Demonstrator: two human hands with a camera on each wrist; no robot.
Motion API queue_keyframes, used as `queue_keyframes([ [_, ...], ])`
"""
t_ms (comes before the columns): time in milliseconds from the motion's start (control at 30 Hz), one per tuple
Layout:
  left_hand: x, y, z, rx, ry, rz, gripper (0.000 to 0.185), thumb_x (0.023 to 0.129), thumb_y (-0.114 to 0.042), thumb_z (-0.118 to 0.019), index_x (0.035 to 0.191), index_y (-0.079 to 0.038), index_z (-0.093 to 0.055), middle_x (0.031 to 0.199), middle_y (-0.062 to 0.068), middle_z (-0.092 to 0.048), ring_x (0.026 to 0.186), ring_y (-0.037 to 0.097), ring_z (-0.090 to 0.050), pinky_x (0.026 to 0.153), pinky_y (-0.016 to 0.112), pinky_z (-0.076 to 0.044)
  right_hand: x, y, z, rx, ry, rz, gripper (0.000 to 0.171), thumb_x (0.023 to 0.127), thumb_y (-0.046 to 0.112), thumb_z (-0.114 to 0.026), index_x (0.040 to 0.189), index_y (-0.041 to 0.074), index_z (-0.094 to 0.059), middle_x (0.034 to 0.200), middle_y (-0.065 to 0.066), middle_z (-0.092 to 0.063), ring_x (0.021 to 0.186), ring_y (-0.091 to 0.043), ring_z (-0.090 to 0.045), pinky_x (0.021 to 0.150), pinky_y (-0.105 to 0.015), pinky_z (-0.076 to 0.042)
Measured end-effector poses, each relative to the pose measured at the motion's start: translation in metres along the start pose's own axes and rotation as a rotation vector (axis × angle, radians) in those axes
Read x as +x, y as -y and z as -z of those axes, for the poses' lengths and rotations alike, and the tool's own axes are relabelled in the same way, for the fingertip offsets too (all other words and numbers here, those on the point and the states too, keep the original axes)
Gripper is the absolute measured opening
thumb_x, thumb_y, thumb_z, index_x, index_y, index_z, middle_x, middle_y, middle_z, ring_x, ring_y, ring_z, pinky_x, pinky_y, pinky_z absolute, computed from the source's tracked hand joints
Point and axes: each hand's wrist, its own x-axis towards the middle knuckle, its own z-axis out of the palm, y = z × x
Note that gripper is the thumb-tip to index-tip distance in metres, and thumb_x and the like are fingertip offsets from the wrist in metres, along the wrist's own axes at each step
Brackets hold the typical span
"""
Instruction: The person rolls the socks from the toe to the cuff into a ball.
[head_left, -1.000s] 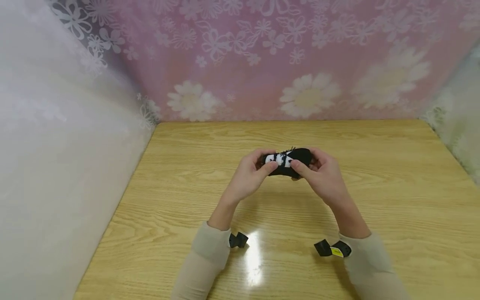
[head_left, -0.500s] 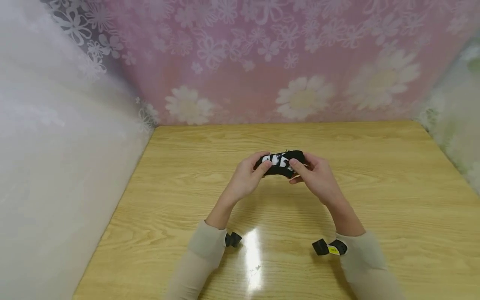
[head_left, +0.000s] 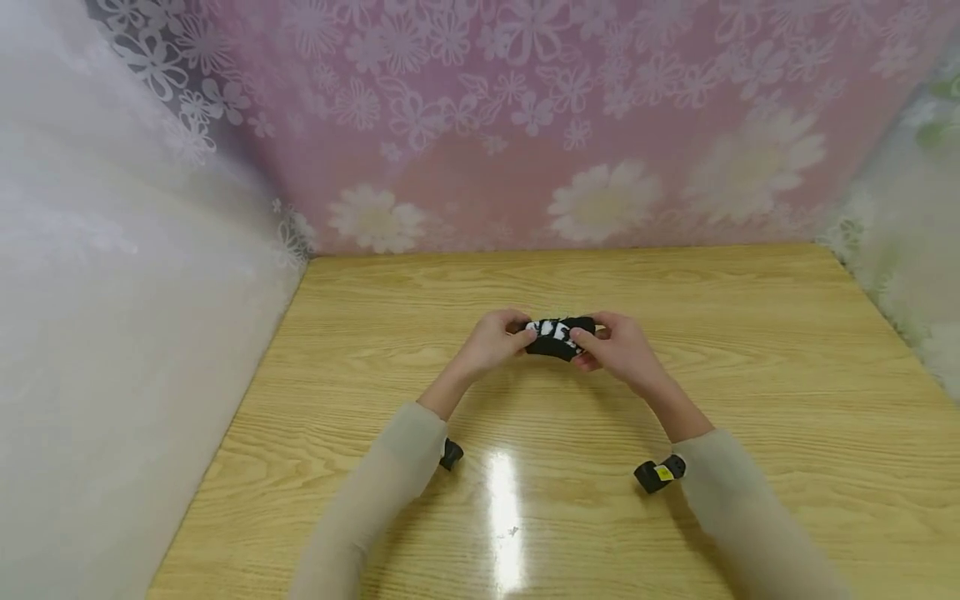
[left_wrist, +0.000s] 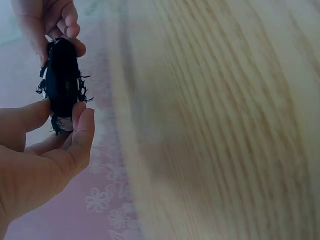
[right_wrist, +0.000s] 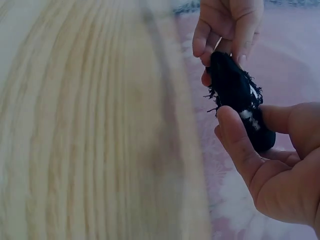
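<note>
A small rolled black-and-white sock, with loose dark threads along its edges, is held up above the wooden table. My left hand pinches its left end, the thumb on the white patterned face. At the other end my right hand grips it between thumb and fingers. From the left wrist view, the sock shows a plain black side, and the left thumb and fingers close around its near end. In the right wrist view, frayed threads and a white patch show on the sock; the fingers partly cover it.
A wood-grain table lies under both hands, with a bright light reflection near its front. Pink flowered covering stands behind it, and a pale wall borders the left. Black wrist devices sit at both sleeve cuffs.
Both hands and the sock have shifted slightly left and down in the head view. The right hand has come closer to the left. Both hands keep hold of the sock throughout.
</note>
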Motion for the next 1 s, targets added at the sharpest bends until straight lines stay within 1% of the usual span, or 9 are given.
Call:
queue_keyframes([
  [100, 0.013, 0.007, -0.004, 0.093, -0.016, 0.02, 0.038, 0.1, -0.019, -0.06, 0.133, 0.0, -0.059, 0.118, 0.016, -0.065, 0.095, 0.027, -0.067, 0.081, 0.036, -0.056, 0.01, -0.008, 0.002, -0.033, 0.023, -0.038, 0.047, 0.101, 0.017, -0.058, 0.136, -0.013, -0.046, 0.101, -0.032, -0.067, 0.074, -0.029, -0.073, 0.07, -0.041, -0.06],
  [233, 0.025, 0.013, -0.011, 0.223, -0.027, 0.028, 0.037, 0.099, -0.019, -0.061, 0.131, 0.001, -0.06, 0.117, 0.014, -0.066, 0.094, 0.019, -0.064, 0.085, 0.031, -0.052, 0.021, -0.019, 0.002, -0.112, 0.039, -0.08, 0.043, 0.101, 0.016, -0.057, 0.132, -0.013, -0.049, 0.095, -0.029, -0.067, 0.069, -0.025, -0.071, 0.066, -0.038, -0.06],
  [300, 0.028, 0.014, -0.015, 0.267, -0.019, 0.037, 0.036, 0.099, -0.018, -0.061, 0.13, 0.002, -0.061, 0.115, 0.015, -0.067, 0.094, 0.02, -0.064, 0.086, 0.034, -0.053, 0.025, -0.023, 0.002, -0.162, 0.041, -0.098, 0.04, 0.101, 0.016, -0.057, 0.128, -0.013, -0.053, 0.093, -0.027, -0.068, 0.067, -0.024, -0.071, 0.064, -0.036, -0.06],
  [467, 0.031, 0.011, -0.018, 0.341, -0.008, 0.056, 0.035, 0.1, -0.018, -0.061, 0.129, 0.002, -0.062, 0.121, 0.016, -0.066, 0.109, 0.024, -0.061, 0.094, 0.038, -0.051, 0.03, -0.029, 0.003, -0.214, 0.043, -0.127, 0.042, 0.101, 0.017, -0.056, 0.131, -0.013, -0.051, 0.093, -0.026, -0.069, 0.067, -0.021, -0.071, 0.062, -0.034, -0.06],
  [533, 0.032, 0.009, -0.018, 0.359, -0.007, 0.059, 0.036, 0.1, -0.019, -0.06, 0.129, 0.002, -0.061, 0.124, 0.016, -0.065, 0.115, 0.025, -0.06, 0.096, 0.039, -0.05, 0.031, -0.029, 0.003, -0.22, 0.039, -0.126, 0.043, 0.102, 0.018, -0.055, 0.131, -0.012, -0.05, 0.095, -0.026, -0.068, 0.068, -0.022, -0.07, 0.062, -0.034, -0.06],
  [667, 0.033, 0.008, -0.018, 0.392, 0.005, 0.064, 0.037, 0.101, -0.019, -0.059, 0.131, 0.002, -0.06, 0.129, 0.016, -0.063, 0.12, 0.026, -0.058, 0.099, 0.038, -0.049, 0.031, -0.028, 0.004, -0.258, 0.041, -0.128, 0.046, 0.102, 0.023, -0.054, 0.134, -0.011, -0.048, 0.101, -0.027, -0.067, 0.068, -0.022, -0.07, 0.062, -0.035, -0.059],
  [767, 0.034, 0.009, -0.018, 0.383, 0.03, 0.073, 0.04, 0.102, -0.021, -0.058, 0.135, 0.002, -0.057, 0.132, 0.017, -0.061, 0.122, 0.026, -0.057, 0.099, 0.038, -0.049, 0.031, -0.027, 0.004, -0.28, 0.049, -0.146, 0.053, 0.103, 0.027, -0.053, 0.141, -0.009, -0.043, 0.111, -0.029, -0.062, 0.069, -0.022, -0.069, 0.063, -0.035, -0.059],
  [867, 0.033, 0.01, -0.016, 0.351, 0.048, 0.076, 0.044, 0.102, -0.022, -0.057, 0.139, 0.002, -0.052, 0.136, 0.018, -0.058, 0.125, 0.027, -0.056, 0.099, 0.039, -0.049, 0.03, -0.025, 0.004, -0.294, 0.051, -0.155, 0.059, 0.103, 0.03, -0.052, 0.146, -0.007, -0.036, 0.122, -0.031, -0.056, 0.071, -0.022, -0.068, 0.064, -0.035, -0.059],
  [1000, 0.031, 0.011, -0.011, 0.308, 0.04, 0.07, 0.046, 0.103, -0.022, -0.055, 0.142, 0.002, -0.049, 0.137, 0.021, -0.057, 0.126, 0.029, -0.055, 0.1, 0.041, -0.049, 0.028, -0.022, 0.004, -0.316, 0.059, -0.136, 0.063, 0.103, 0.033, -0.051, 0.149, -0.007, -0.033, 0.13, -0.033, -0.051, 0.075, -0.027, -0.067, 0.068, -0.038, -0.057],
])
